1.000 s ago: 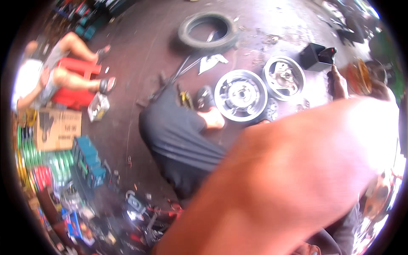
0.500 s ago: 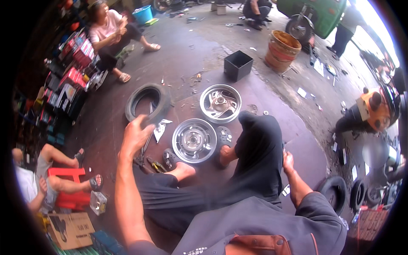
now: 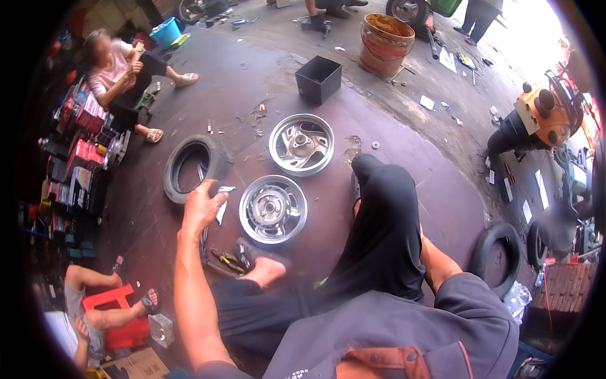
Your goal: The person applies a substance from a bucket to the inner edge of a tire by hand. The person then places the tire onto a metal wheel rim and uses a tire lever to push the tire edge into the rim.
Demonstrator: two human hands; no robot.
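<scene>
The fingers of the left hand (image 3: 203, 207), left of the frame's centre, are bent loosely with the thumb just apart from them; whether they grip anything cannot be told. The right hand is hidden behind the raised knee (image 3: 385, 183), so its fingers cannot be judged; only the right forearm (image 3: 437, 259) shows, right of centre.

Nearest the left hand in the picture, just above and left of it, a bare black tyre (image 3: 218, 155) lies flat on the floor (image 3: 435, 196). A white scrap (image 3: 221, 213) shows just right of the hand, and yellow-handled pliers (image 3: 227, 260) lie below it, near the dark shoe (image 3: 246, 254). The silver lower wheel (image 3: 270, 207) lies at centre left, close above that shoe; the upper wheel (image 3: 301, 139) lies just above it, both without tyres.

Farther out, a small metal ring (image 3: 375, 145) lies right of the upper wheel. Toward the top stand an open black box (image 3: 319, 88) and a rusty bucket (image 3: 382, 61). A seated person (image 3: 113, 72) is at upper left, a red stool (image 3: 129, 333) at lower left, and another tyre-like black ring (image 3: 481, 256) at lower right.
</scene>
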